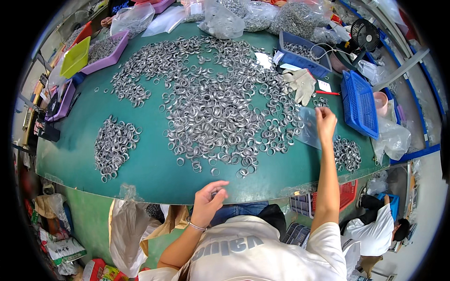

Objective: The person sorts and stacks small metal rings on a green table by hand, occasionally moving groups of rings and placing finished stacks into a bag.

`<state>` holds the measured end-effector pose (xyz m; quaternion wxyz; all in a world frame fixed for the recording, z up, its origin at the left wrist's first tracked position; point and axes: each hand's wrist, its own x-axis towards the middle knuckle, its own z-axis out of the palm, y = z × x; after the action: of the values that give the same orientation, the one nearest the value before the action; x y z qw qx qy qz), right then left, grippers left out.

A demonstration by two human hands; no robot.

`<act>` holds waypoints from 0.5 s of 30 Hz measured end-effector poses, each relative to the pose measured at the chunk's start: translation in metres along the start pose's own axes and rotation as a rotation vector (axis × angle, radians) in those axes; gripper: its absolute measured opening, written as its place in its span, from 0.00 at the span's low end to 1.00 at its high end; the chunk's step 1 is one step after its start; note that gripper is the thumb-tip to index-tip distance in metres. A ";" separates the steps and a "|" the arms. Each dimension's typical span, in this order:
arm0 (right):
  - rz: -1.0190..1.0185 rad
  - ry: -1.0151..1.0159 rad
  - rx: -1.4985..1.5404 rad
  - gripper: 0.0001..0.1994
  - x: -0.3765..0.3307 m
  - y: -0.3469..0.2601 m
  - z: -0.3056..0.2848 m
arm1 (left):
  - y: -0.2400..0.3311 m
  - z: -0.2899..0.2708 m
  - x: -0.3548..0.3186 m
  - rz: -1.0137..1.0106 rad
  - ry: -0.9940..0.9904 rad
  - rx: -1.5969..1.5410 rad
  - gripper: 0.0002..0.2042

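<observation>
Head view, looking down on a round green table (154, 173) with silver metal rings spread over most of it. The left hand (209, 199) rests at the near edge of the table, fingers curled in around what looks like a few rings; they are too small to make out clearly, so whether it truly grips them I cannot tell. The right hand (325, 121) is stretched out to the right side of the table and pinches the top edge of a small clear plastic bag (309, 129), which it holds up just beside the big spread of rings (215, 103).

As for progress, it seems early to middling. A small pile of rings (113, 146) lies apart on the left of the table and another small heap (347, 153) lies at the right edge, near the bag; these look like sorted or counted lots. The great mass in the middle is loose and appears unhandled, so by my judgement most of the work is left. The bag looks empty or nearly so, though the view is too small to be sure.

Further off, filled plastic bags (262, 16) of rings crowd the far edge, with a purple tray (123, 43) at the left, a blue basket (358, 103) at the right, a work glove (302, 84) and a small black fan (364, 35).
</observation>
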<state>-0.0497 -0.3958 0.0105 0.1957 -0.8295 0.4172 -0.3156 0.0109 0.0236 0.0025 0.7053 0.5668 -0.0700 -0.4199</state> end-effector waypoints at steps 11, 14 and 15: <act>-0.373 -0.114 0.082 0.05 -0.049 -0.058 -0.003 | -0.003 -0.008 -0.007 0.013 0.005 -0.027 0.11; -0.566 -0.558 0.325 0.07 -0.115 -0.116 -0.013 | 0.001 -0.006 -0.006 -0.019 -0.023 0.003 0.11; -0.604 -0.502 0.286 0.08 -0.129 -0.126 -0.011 | 0.004 -0.004 -0.005 -0.040 -0.043 0.025 0.11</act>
<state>-0.0440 -0.2183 0.0458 0.3031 -0.9303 0.0465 -0.2013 0.0117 0.0301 0.0061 0.6878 0.5678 -0.0790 -0.4452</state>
